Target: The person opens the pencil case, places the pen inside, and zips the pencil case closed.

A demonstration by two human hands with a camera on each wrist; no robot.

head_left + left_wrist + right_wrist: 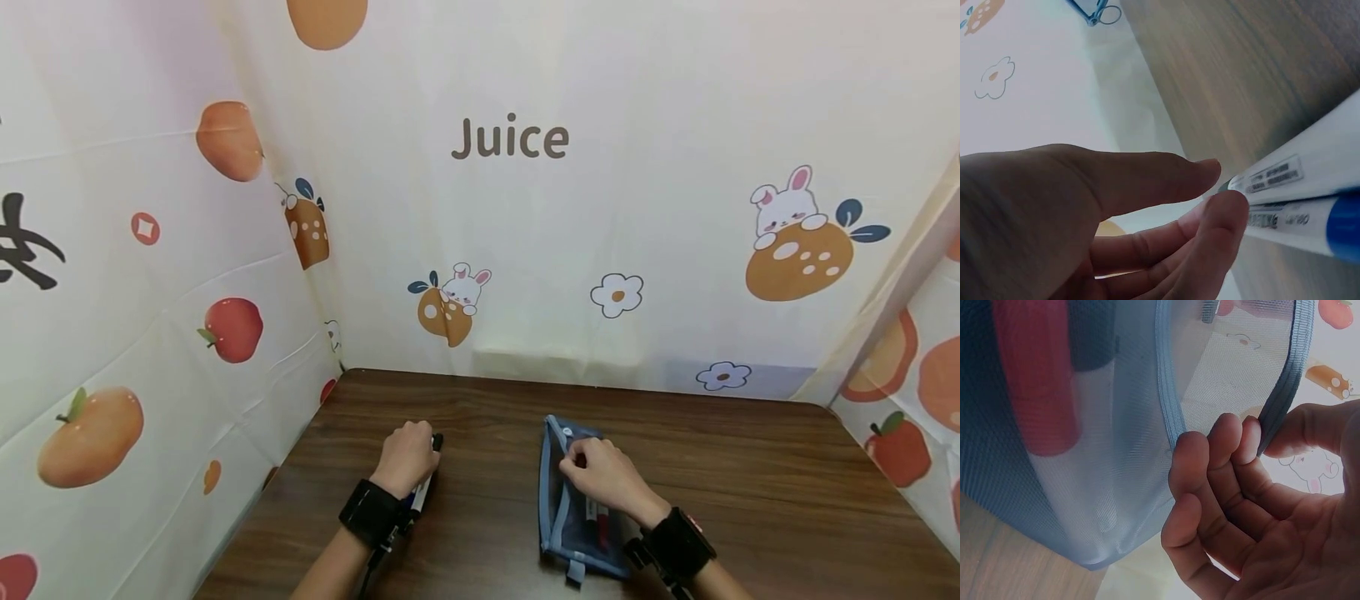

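My left hand (408, 458) is over the left part of the table, its thumb and fingers pinching the far ends of white markers (1272, 178). One of these has a blue cap (1342, 228), and a black end (437, 442) shows past the hand in the head view. With my right hand (603, 475) I pinch the zipper edge (1282, 394) of a blue mesh zip pouch (555, 500), which gapes at the top. Inside lie a marker with a red cap (1041, 381) and another with a dark cap (1092, 337), seen through the mesh.
The brown wood table (480, 533) extends around both hands. A printed white cloth (525, 217) hangs behind it and along both sides. A fabric tab (575, 573) sticks out from the pouch's near end.
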